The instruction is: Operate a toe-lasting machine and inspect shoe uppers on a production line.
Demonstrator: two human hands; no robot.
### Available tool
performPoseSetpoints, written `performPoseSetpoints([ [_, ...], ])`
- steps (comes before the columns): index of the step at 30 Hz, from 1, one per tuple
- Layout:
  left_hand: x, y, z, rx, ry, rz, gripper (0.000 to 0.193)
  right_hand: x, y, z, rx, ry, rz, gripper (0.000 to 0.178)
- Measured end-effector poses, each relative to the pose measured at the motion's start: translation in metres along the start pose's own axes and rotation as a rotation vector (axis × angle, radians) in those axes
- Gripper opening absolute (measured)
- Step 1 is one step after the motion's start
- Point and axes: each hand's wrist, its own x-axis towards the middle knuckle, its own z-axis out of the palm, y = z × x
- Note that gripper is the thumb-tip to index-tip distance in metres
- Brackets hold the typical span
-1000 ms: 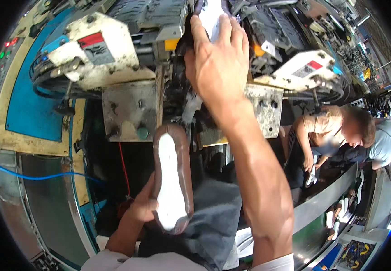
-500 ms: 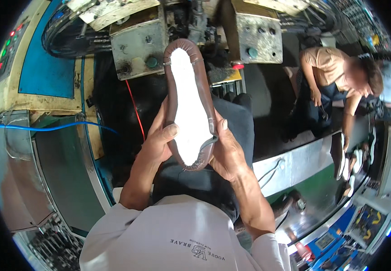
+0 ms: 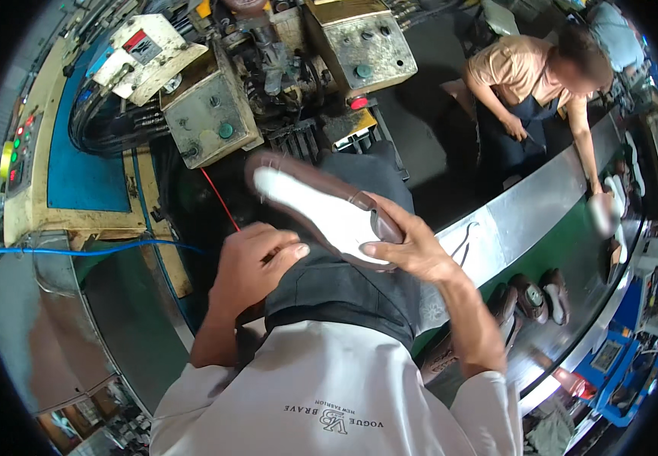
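I wear a white T-shirt [image 3: 268, 387] with loose, short sleeves [image 3: 482, 410] and a printed dark monogram [image 3: 334, 421] amid small, curved lettering [image 3: 296, 409], over creased charcoal trousers [image 3: 336, 292]; my left hand [image 3: 257, 266] and right hand [image 3: 414, 247] are bare.

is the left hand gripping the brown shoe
No, only the right hand grips the brown shoe, while the left hand is apart beside it.

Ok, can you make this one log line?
right hand: holding brown shoe, white underside up | left hand: empty, apart from shoe | nearby: other shoes on green surface
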Motion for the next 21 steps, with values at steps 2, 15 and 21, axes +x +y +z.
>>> performPoseSetpoints([
  [2, 0.025, 0.029, -0.004, 0.383, 0.176, 0.353, 0.076, -0.001, 0.006, -0.029, -0.136, -0.165, 0.021, 0.082],
  [15, 0.163, -0.046, 0.133, 0.154, -0.482, -0.173, 0.054, -0.114, 0.288, -0.123, -0.73, 1.162, 0.687, 0.086],
  [21, 0.173, -0.036, 0.14, 0.293, -0.452, -0.038, 0.047, -0.09, 0.287, -0.102, -0.722, 1.258, 0.536, 0.053],
])
